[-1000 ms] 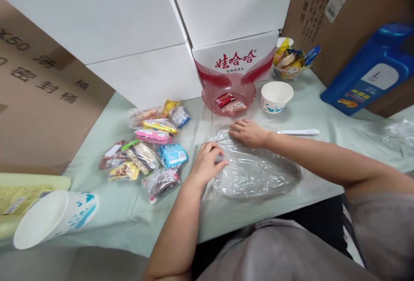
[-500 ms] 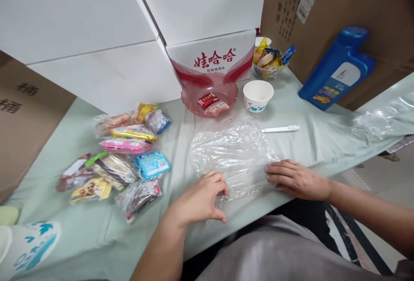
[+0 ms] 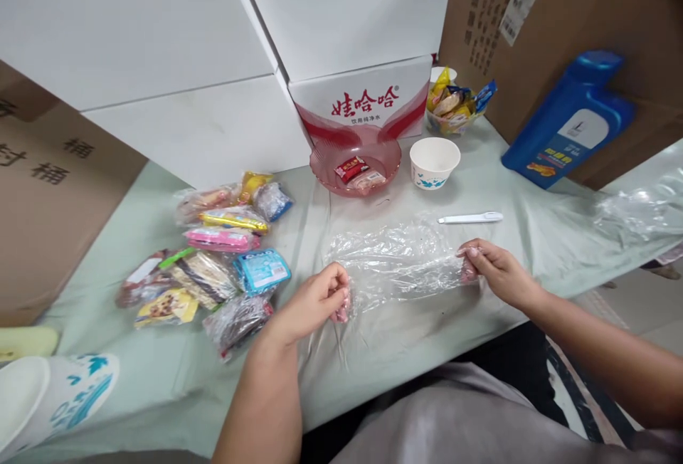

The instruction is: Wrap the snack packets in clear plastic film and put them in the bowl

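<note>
Plastic film (image 3: 400,265) is pinched in left hand (image 3: 325,293) and right hand (image 3: 496,272); one pink bowl (image 3: 386,159) holds two packets (image 3: 353,168).

The clear film (image 3: 398,265) is thin, glossy plastic, wrinkled all over and streaked with bright highlights. Beneath it, the pale green covering (image 3: 555,229) looks like soft, matt cloth, rumpled into creases. The pink bowl (image 3: 324,172) is translucent and shiny, glass or plastic, while the white cup (image 3: 435,174) looks like smooth paper. A white pen-shaped tool (image 3: 470,218) has a smooth plastic look. Crinkled plastic wrappers on the snack packets (image 3: 264,270) catch the light. The blue bottle (image 3: 573,122) is smooth plastic with a slight sheen; the brown box (image 3: 597,8) is dull cardboard.
</note>
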`<state>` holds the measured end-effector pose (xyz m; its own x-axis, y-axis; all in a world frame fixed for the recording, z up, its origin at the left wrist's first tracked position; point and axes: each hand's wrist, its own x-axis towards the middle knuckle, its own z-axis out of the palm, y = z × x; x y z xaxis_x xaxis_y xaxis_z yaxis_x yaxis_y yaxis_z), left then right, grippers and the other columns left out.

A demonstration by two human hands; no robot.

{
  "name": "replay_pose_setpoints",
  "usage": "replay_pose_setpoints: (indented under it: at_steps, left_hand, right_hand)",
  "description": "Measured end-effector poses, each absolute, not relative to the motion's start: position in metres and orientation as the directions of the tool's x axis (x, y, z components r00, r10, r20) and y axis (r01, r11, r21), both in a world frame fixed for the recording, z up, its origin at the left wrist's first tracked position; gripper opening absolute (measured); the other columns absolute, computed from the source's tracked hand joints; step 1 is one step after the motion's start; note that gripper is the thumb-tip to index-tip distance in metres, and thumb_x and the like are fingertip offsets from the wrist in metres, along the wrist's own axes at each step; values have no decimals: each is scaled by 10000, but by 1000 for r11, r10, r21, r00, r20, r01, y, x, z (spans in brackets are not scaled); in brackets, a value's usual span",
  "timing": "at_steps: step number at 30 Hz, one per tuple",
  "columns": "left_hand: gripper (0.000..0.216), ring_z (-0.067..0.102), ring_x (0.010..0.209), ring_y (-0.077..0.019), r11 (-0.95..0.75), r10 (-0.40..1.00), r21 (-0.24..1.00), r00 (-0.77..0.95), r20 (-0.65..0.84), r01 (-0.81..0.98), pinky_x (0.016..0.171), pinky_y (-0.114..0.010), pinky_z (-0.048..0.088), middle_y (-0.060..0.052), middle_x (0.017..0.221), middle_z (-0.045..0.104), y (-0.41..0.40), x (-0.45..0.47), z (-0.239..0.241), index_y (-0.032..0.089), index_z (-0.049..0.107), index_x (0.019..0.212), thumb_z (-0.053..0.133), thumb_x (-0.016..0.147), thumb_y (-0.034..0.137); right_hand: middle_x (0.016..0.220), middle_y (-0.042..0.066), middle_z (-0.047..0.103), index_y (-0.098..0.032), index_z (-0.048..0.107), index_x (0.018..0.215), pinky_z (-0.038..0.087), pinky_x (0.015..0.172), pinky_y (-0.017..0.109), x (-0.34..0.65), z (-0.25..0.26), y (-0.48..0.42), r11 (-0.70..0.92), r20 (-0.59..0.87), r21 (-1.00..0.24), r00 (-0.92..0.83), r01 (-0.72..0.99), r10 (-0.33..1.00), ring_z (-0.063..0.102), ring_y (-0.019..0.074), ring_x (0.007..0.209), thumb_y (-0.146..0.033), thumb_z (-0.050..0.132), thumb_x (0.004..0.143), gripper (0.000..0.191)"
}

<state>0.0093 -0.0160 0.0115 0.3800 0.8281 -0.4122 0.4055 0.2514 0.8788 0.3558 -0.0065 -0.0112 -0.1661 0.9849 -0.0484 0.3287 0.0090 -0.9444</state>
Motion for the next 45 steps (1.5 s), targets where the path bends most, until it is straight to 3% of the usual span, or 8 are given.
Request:
replay_pose_setpoints:
  at_steps: [9, 12, 16, 19, 23, 28, 39, 45]
  left_hand:
    - [311, 576, 615, -110, 167, 980, 943, 57, -191, 288, 579, -232, 458, 39, 708, 559, -1, 7, 1, 185, 552, 924, 687, 672, 309]
    - [328, 575, 565, -105, 171, 980, 966, -140, -145, 195, 532, -223, 449, 42, 703, 553, 8, 7, -13, 186, 528, 905, 670, 665, 358]
    - [308, 602, 552, -103, 148, 945, 968, -317, -78, 203, 520, -219, 463, 36, 757, 562, 14, 6, -26, 194, 513, 928, 632, 686, 344]
    - [278, 562, 455, -78, 192, 959, 929, -263, -109, 316, 456, -209, 426, 44, 780, 568, 7, 4, -22, 201, 526, 949, 608, 700, 292]
    - [184, 541, 412, -98, 215, 974, 876, -33, -222, 433, 443, -221, 413, 66, 658, 568, -2, 2, -11, 204, 554, 874, 617, 712, 265]
    - [97, 666, 711, -161, -27, 989, 849, -107, 98, 528, 646, -251, 480, 2, 742, 668, 9, 7, -20, 215, 541, 868, 544, 845, 309]
    - [64, 620, 651, -202, 107, 928, 472, -258, 269, 875, 605, -268, 396, -11, 723, 645, 32, 14, -43, 231, 561, 899, 589, 860, 274]
    - [174, 618, 859, -251, -7, 825, 386, -213, 524, 922, 740, -342, 466, -105, 940, 631, 20, 13, -26, 180, 592, 1005, 576, 878, 298]
  right_hand:
    - [709, -4, 582, -199, 563, 923, 396, 384, 236, 322, -15, 22, -17, -35, -962, -61, 273, 998, 526, 107, 447, -599, 474, 881, 412]
    - [708, 2, 615, -203, 574, 933, 435, 450, 256, 318, -20, 33, 40, 27, -891, -34, 453, 999, 544, 121, 462, -491, 415, 926, 330]
    - [816, 57, 706, -188, 606, 993, 501, 639, 307, 315, -30, 40, 182, 142, -639, -118, 747, 983, 654, 188, 643, -333, 369, 943, 282]
    - [1000, 112, 725, -167, 623, 1056, 502, 708, 338, 313, -38, 35, 275, 180, -401, -219, 874, 959, 690, 241, 807, -300, 375, 946, 302]
    - [1003, 98, 733, -174, 640, 1084, 482, 637, 324, 315, -42, 22, 362, 172, -232, -329, 903, 929, 692, 231, 735, -322, 366, 965, 334]
    - [985, 79, 743, -193, 645, 1066, 449, 593, 304, 320, -38, 19, 306, 221, -194, -263, 932, 939, 686, 215, 694, -327, 340, 973, 346]
    - [890, 90, 738, -174, 612, 1007, 341, 512, 299, 316, -37, 31, 117, 89, 1, -116, 993, 989, 685, 235, 667, -340, 366, 986, 298]
    - [977, 121, 699, -154, 607, 1117, 447, 647, 342, 324, -27, 32, 151, 241, -55, -134, 987, 961, 662, 262, 800, -388, 438, 962, 327]
